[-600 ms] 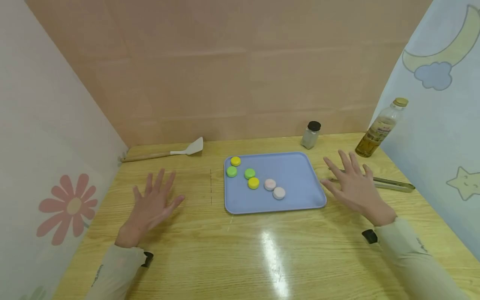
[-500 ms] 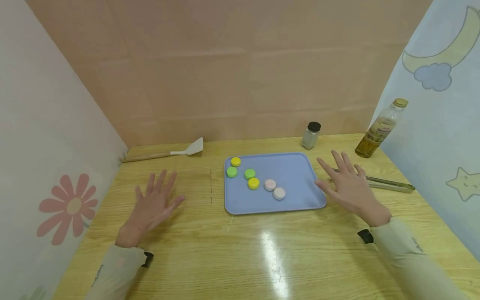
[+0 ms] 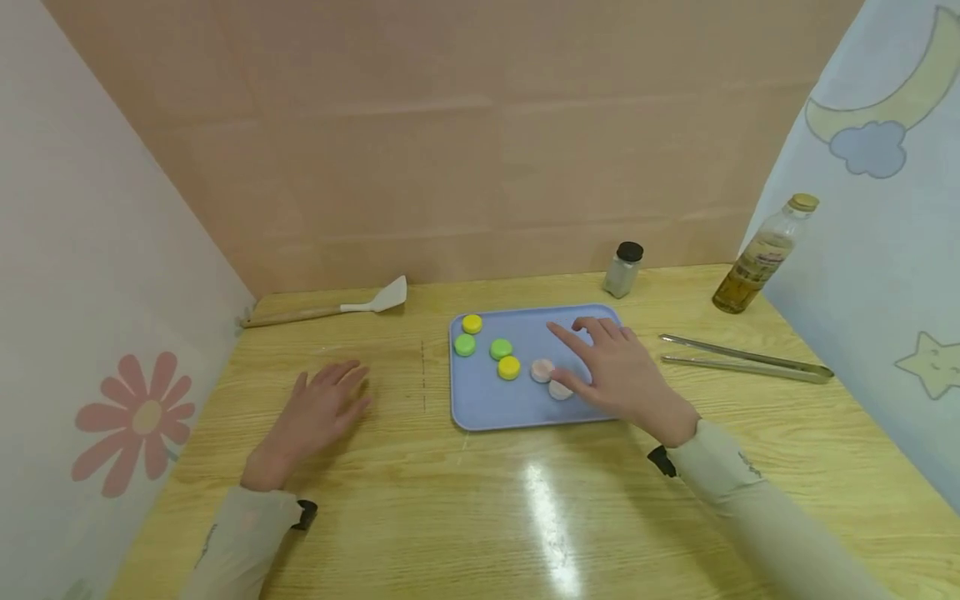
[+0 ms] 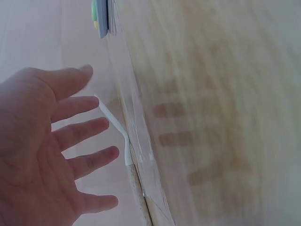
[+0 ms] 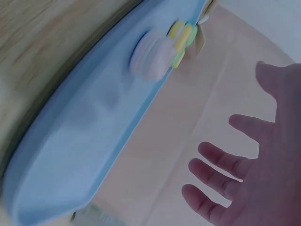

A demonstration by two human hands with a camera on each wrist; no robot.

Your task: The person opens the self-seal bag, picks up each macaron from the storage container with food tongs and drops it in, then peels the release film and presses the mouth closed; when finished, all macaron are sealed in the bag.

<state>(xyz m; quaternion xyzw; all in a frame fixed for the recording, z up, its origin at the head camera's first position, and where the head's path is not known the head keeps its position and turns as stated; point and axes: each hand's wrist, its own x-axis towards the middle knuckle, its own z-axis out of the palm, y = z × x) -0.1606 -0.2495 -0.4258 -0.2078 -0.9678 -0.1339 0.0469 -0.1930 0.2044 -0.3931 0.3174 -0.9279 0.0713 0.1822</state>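
Note:
On the wooden table lies a blue tray [image 3: 517, 408] with several macarons on it. Two are pale pink: one [image 3: 542, 371] in plain sight, the other [image 3: 560, 390] partly covered by my right thumb in the head view. A yellow macaron [image 3: 508, 367] and a green macaron [image 3: 501, 349] sit left of them; another yellow [image 3: 472, 323] and green macaron [image 3: 465, 344] lie near the tray's left edge. My right hand [image 3: 618, 371] hovers over the tray's right half, fingers spread and holding nothing. Left of the tray, my left hand [image 3: 311, 421] hovers above the table, holding nothing.
A spatula [image 3: 300, 315] lies at the back left. Metal tongs [image 3: 750, 362] rest right of the tray. Behind stand a black-capped jar [image 3: 622, 271] and, at the far right, an oil bottle [image 3: 761, 258]. Walls enclose the back and both sides.
My right hand has moved left from beside the tongs to above the tray, uncovering the tongs. My left hand has lowered slightly, its fingers now more bent. The macarons stay in place.

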